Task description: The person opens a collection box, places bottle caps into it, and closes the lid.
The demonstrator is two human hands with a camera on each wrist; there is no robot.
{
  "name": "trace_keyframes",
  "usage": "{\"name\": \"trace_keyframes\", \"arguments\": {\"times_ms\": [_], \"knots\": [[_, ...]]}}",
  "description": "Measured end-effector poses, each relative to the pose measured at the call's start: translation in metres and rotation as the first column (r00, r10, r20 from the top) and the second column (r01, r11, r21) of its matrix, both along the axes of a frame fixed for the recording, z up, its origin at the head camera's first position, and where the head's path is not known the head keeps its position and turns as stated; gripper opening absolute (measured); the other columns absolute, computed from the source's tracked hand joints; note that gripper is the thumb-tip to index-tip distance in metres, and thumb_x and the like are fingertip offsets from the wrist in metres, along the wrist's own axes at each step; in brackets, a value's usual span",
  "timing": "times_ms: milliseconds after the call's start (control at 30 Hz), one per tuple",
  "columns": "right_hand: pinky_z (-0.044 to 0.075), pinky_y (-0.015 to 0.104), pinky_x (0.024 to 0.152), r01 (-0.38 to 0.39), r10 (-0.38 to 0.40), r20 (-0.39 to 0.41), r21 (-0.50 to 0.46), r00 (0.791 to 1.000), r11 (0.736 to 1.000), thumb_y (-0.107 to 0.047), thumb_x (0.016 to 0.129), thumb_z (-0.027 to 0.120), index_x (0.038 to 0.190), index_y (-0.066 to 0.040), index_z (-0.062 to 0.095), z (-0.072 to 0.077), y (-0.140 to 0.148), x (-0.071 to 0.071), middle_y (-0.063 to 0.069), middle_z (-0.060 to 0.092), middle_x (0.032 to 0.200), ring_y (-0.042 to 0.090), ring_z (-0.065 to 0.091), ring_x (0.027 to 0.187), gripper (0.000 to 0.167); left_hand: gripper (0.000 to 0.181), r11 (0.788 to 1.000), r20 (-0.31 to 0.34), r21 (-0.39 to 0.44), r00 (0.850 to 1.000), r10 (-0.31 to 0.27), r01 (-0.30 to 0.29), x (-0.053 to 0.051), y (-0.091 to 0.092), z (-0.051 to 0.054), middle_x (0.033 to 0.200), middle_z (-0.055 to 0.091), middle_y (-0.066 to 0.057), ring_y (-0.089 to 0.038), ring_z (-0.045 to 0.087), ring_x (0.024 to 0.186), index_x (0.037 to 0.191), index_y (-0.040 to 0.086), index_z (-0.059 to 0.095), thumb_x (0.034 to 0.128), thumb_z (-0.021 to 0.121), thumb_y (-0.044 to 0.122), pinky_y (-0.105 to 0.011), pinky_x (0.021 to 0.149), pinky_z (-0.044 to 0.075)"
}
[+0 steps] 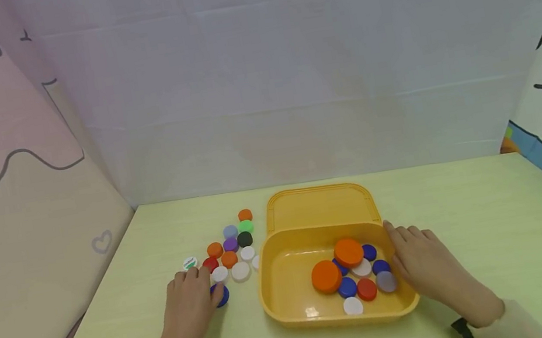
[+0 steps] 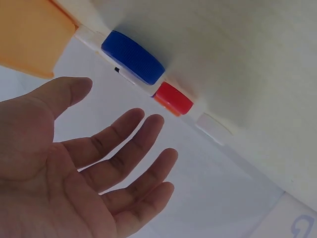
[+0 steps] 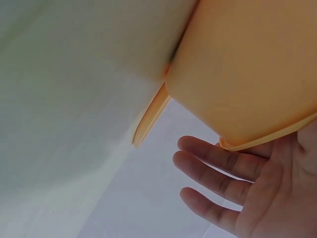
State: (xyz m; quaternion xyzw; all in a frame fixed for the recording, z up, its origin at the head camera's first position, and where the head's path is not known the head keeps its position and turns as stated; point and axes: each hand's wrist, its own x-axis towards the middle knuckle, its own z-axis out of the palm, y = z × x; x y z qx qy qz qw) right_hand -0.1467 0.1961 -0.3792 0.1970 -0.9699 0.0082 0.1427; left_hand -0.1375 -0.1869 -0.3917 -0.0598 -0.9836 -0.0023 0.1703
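In the head view a yellow box (image 1: pixel 295 322) holds several orange, blue, red and white caps. Left of it, my left hand (image 1: pixel 189 305) is over the table beside a blue cap (image 1: pixel 224 296) and a red cap (image 1: pixel 210 264). The left wrist view shows that hand (image 2: pixel 89 163) with fingers spread and relaxed, holding nothing, near the blue cap (image 2: pixel 132 57) and red cap (image 2: pixel 174 98). My right hand (image 1: pixel 433 267) rests at the box's right rim; in the right wrist view its fingers (image 3: pixel 213 166) extend loosely by the box (image 3: pixel 242 69).
Several loose caps, among them a green one (image 1: pixel 246 227), a black one (image 1: pixel 245 239) and a purple one (image 1: pixel 230 245), lie left of the box. A yellow lid (image 1: pixel 319 207) lies behind the box. Printed cloth surrounds the table (image 1: pixel 498 227). A black item (image 1: pixel 463 331) is near the right sleeve.
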Motion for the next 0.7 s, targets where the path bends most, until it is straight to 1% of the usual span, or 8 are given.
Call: {"name": "trace_keyframes", "arguments": {"times_ms": [100,200,333,467,700], "knots": [[0.043,0.045,0.080,0.000,0.000,-0.001,-0.009,1.000,1.000,-0.016,0.085,0.055,0.127,0.008,0.044,-0.0013,0.0004,0.0000,0.017,0.059,0.107,0.030,0.054,0.093,0.050,0.042,0.998,0.078,-0.048,0.996,0.038,-0.034,0.0030,0.0000,-0.0011,0.074,0.054,-0.011,-0.031,0.052,0.076,0.084,0.001,0.057,0.0756,0.070,0.040,-0.043,0.069,0.047],[0.044,0.045,0.080,0.001,-0.001,0.002,-0.010,1.000,1.000,-0.015,0.084,0.054,0.128,0.008,0.043,-0.0025,0.0007,-0.0006,0.017,0.059,0.107,0.030,0.054,0.093,0.050,0.050,0.996,0.155,-0.071,0.986,0.067,-0.057,0.0050,0.0002,-0.0023,0.078,0.054,-0.012,-0.030,0.050,0.077,0.089,0.000,0.058,0.0745,0.069,0.047,-0.043,0.071,0.046],[0.044,0.044,0.078,0.001,-0.001,0.006,-0.005,1.000,1.000,-0.015,0.084,0.055,0.128,0.008,0.044,-0.0027,0.0008,-0.0016,0.017,0.059,0.106,0.030,0.053,0.091,0.050,0.059,0.993,0.217,-0.094,0.972,0.088,-0.069,0.0052,0.0009,-0.0020,0.084,0.055,-0.015,-0.031,0.050,0.080,0.098,-0.001,0.058,0.0717,0.070,0.050,-0.045,0.075,0.047],[0.044,0.044,0.077,0.006,-0.005,0.014,-0.008,1.000,1.000,-0.016,0.084,0.055,0.128,0.008,0.044,-0.0020,0.0003,-0.0013,0.017,0.059,0.106,0.030,0.053,0.091,0.051,0.062,0.991,0.261,-0.112,0.960,0.096,-0.069,0.0039,0.0006,-0.0030,0.088,0.056,-0.016,-0.032,0.050,0.084,0.103,0.000,0.058,0.0702,0.071,0.050,-0.046,0.078,0.047],[0.045,0.043,0.077,0.022,-0.022,0.031,-0.010,0.999,1.000,-0.016,0.084,0.056,0.128,0.008,0.044,-0.0002,-0.0007,-0.0005,0.017,0.059,0.107,0.030,0.053,0.092,0.051,0.060,0.993,0.280,-0.105,0.956,0.083,-0.056,0.0019,-0.0003,-0.0074,0.089,0.055,-0.015,-0.034,0.051,0.088,0.107,0.000,0.059,0.0722,0.070,0.048,-0.047,0.078,0.046]]}}
